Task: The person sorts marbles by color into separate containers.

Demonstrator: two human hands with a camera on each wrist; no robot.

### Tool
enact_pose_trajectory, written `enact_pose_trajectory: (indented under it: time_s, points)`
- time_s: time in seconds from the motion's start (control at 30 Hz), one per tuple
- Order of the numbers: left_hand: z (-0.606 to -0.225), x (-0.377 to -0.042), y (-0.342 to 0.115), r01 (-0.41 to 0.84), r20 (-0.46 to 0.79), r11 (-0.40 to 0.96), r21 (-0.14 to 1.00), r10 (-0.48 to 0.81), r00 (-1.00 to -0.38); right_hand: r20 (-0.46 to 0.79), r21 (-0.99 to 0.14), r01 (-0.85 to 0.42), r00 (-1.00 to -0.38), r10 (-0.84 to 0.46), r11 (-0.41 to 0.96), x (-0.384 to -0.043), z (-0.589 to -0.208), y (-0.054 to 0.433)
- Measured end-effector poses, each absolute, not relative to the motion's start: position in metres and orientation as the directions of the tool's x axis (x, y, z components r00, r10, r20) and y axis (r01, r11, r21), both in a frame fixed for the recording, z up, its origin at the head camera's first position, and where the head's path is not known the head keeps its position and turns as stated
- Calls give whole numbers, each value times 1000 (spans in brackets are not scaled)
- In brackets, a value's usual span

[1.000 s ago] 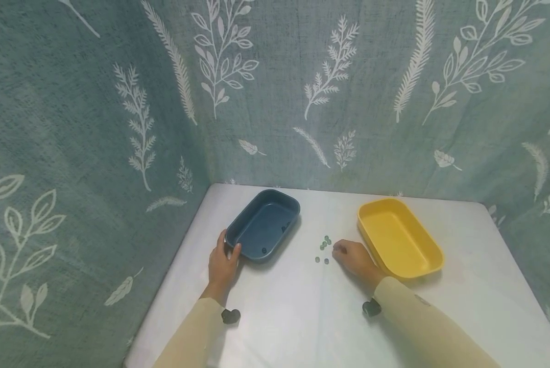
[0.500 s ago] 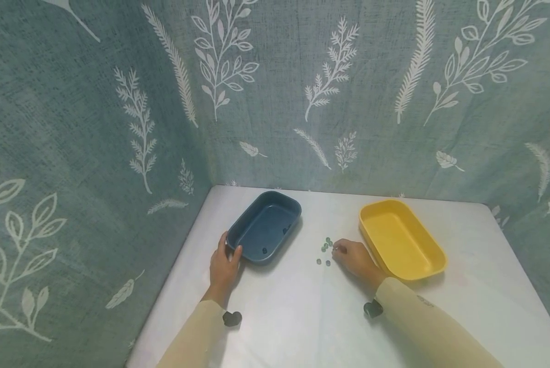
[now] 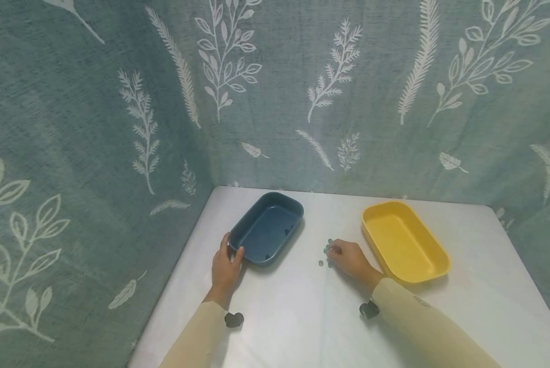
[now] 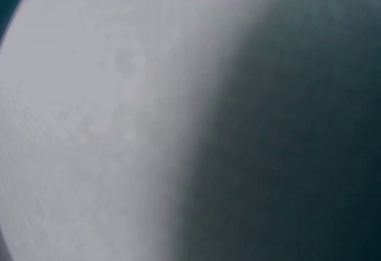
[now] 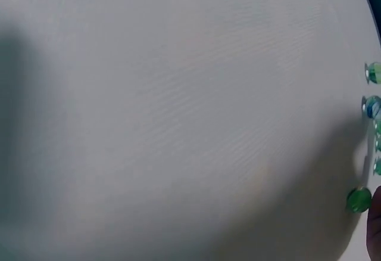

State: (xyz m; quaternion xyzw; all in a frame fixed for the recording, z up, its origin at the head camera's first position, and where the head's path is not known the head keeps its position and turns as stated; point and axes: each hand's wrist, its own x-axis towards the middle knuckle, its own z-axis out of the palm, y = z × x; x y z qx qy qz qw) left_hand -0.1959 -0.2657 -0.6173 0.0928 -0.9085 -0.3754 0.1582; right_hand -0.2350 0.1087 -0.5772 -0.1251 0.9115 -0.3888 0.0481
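Observation:
My left hand grips the near left corner of a dark blue tray, thumb and fingers on either side of the corner. A few small dark marbles lie inside that tray. My right hand is low over the white table with bent fingers, overlapping a cluster of green glass marbles in the head view. In the right wrist view a fingertip meets a green marble; I cannot tell whether it is pinched. A bluish marble and more green ones line the right edge there.
A yellow tray stands right of my right hand, close to the wrist. The white table ends at patterned curtains behind and on the left. The left wrist view is blurred: pale table and dark shadow.
My right hand has moved slightly left, over the marbles, and now covers part of the cluster. The left hand stays at the blue tray. The whole head view has shifted a little.

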Motion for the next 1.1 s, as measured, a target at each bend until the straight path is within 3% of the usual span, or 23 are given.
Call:
enact_pose_trajectory:
  time_s: [0.33,0.7,1.1]
  points:
    - [-616,-194,-265,-42,239,714,699,-288,-927,57,-758,-232,-955,-292,609,-236,-571,90]
    - [-618,-195,-264,-60,213,707,705,-292,-932,1,-779,-203,-947,-322,593,-237,-560,63]
    - [-617,-194,-262,-56,218,707,705,-292,-931,62,-756,-239,-953,-297,610,-242,-551,39]
